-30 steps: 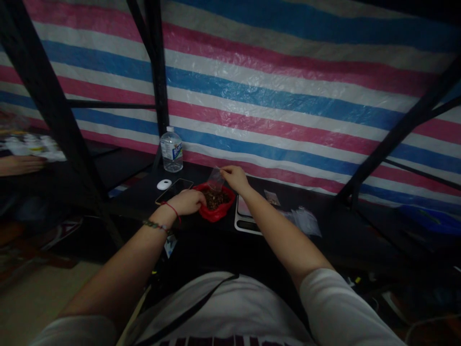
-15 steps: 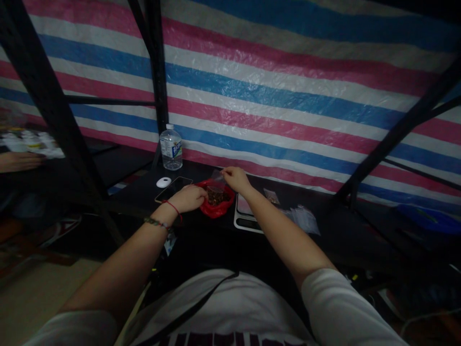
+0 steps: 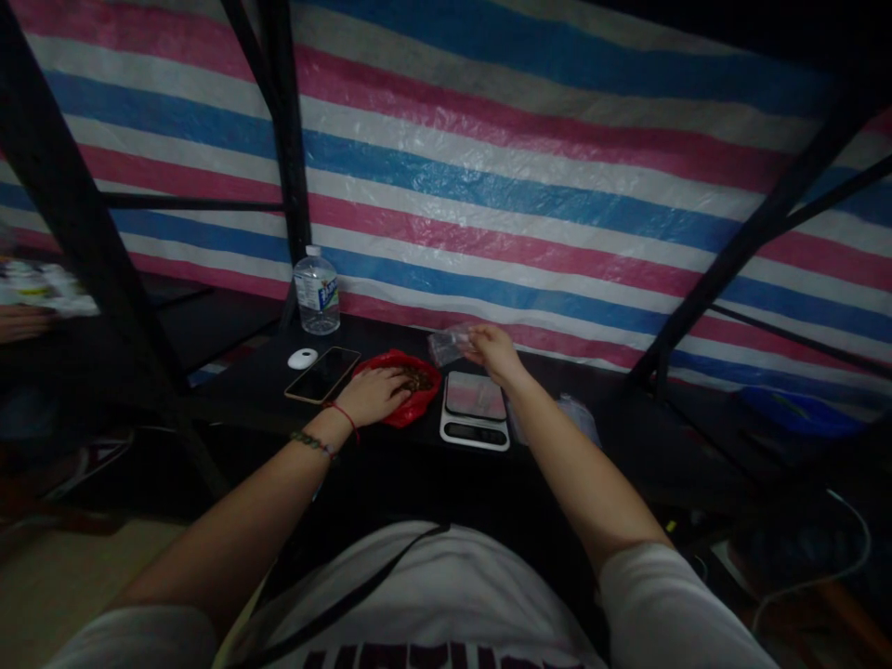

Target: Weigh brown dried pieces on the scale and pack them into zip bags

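My left hand (image 3: 376,392) lies with its fingers stretched out over the left side of a red plastic bag (image 3: 411,410). Small brown pieces (image 3: 416,376), too small to name, fill the bag's open top, and my fingertips touch them. Up behind the scale, my right hand (image 3: 493,351) pinches a small clear plastic bag (image 3: 450,345) by its right edge. Below that hand sits a white kitchen scale (image 3: 476,432) with a dark display on its front. More clear plastic bags (image 3: 580,418) lie right of the scale, partly hidden by my right forearm.
Left of the red bag lie a phone (image 3: 322,374) and a white oval object (image 3: 302,359). A clear bottle (image 3: 319,295) stands behind them. Black metal posts (image 3: 284,139) frame the table. At far left are another person's hand (image 3: 24,322) and white bottles (image 3: 32,283).
My right hand has moved right, away from the red bag, carrying the clear bag above the scale. My left hand's fingers have spread over the brown pieces. The view has shifted slightly.
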Demonstrator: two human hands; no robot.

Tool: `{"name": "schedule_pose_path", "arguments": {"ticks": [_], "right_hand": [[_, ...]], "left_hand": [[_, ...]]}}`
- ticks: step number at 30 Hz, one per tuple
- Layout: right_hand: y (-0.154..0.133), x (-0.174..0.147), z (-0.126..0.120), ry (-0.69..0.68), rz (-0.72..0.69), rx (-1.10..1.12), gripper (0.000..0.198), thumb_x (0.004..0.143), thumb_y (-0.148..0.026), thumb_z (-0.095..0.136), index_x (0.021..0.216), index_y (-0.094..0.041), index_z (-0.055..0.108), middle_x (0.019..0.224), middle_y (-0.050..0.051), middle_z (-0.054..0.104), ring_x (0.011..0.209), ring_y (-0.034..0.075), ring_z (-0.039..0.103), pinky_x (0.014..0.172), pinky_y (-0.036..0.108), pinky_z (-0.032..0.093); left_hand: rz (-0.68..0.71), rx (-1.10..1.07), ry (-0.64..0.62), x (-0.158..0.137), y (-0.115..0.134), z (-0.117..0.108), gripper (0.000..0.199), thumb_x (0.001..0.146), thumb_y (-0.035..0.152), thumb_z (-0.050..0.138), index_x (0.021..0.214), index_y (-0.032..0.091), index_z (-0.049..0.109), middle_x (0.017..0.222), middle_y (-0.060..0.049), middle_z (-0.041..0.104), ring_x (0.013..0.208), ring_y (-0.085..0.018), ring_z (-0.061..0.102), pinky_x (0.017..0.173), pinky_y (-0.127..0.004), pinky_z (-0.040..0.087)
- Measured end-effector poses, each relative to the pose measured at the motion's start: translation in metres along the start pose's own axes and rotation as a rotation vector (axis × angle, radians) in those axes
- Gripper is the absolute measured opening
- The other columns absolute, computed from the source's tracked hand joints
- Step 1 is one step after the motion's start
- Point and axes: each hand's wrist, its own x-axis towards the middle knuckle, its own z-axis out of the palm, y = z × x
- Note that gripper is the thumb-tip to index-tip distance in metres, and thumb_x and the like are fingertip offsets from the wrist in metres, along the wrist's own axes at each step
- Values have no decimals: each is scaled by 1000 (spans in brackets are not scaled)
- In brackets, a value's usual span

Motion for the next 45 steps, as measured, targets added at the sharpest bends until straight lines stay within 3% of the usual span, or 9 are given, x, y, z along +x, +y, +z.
{"name": "schedule_pose_path", "arguments": {"ticks": [5,9,16,20,24,28,32,37,45], "right_hand": [[0,-27,-97,318,-196,-41,19,70,-27,60,85,-20,51,80,-1,62,76,14,65,73,32,55],[16,-63,-182,566,-300,-625,17,76,-29,49,87,-18,55,95,10,68,89,22,64,86,38,50],[62,-116,-248,165,49,-1373,27,76,-21,44,85,-19,70,103,11,69,100,23,63,92,31,45],[67,-111,-251,216,36,-1520,35,83,-28,42,102,-19,69,111,12,66,112,25,58,99,33,42],[73,-97,-245,142,-18,-1560,54,91,-36,33,139,-13,43,145,14,42,137,23,33,112,37,28],[84,-93,-240,-25,251,-1553,59,93,-53,24,146,-29,31,155,6,27,144,30,18,111,57,22],[73,-80,-234,114,312,-1523,59,90,-63,21,143,-40,33,157,0,21,143,40,11,103,70,21],[52,-29,-189,109,86,-1496,59,88,-49,44,137,-16,46,143,15,45,135,32,36,111,45,27],[66,23,-115,20,228,-1185,35,67,-30,72,96,-10,68,108,19,68,107,29,61,90,31,44]], "left_hand": [[-174,84,16,0,-1,3,57,90,59,32,121,22,62,128,-10,60,112,-28,58,98,-39,40],[-91,47,-45,0,-1,5,55,90,59,32,121,24,62,134,-9,56,121,-27,52,103,-41,35],[-144,24,-58,1,-10,6,56,89,61,30,112,26,68,128,-9,61,120,-29,53,104,-47,32],[-159,41,-45,2,-15,9,57,89,61,31,112,25,68,127,-10,62,120,-30,53,105,-47,31],[-162,50,-47,2,-15,10,58,88,62,32,113,24,67,127,-11,62,119,-29,53,105,-46,30],[-146,43,-43,2,-14,10,54,89,60,33,110,25,69,126,-9,63,120,-27,53,106,-43,30],[-143,26,-41,2,-11,9,50,89,58,34,106,27,70,124,-7,64,118,-27,53,106,-45,30],[-101,31,9,2,-1,-1,44,90,53,36,105,28,69,125,-5,63,117,-27,54,106,-47,28],[-22,41,123,-1,15,-20,38,92,43,38,106,23,68,116,-6,67,109,-24,57,101,-41,35]]}}
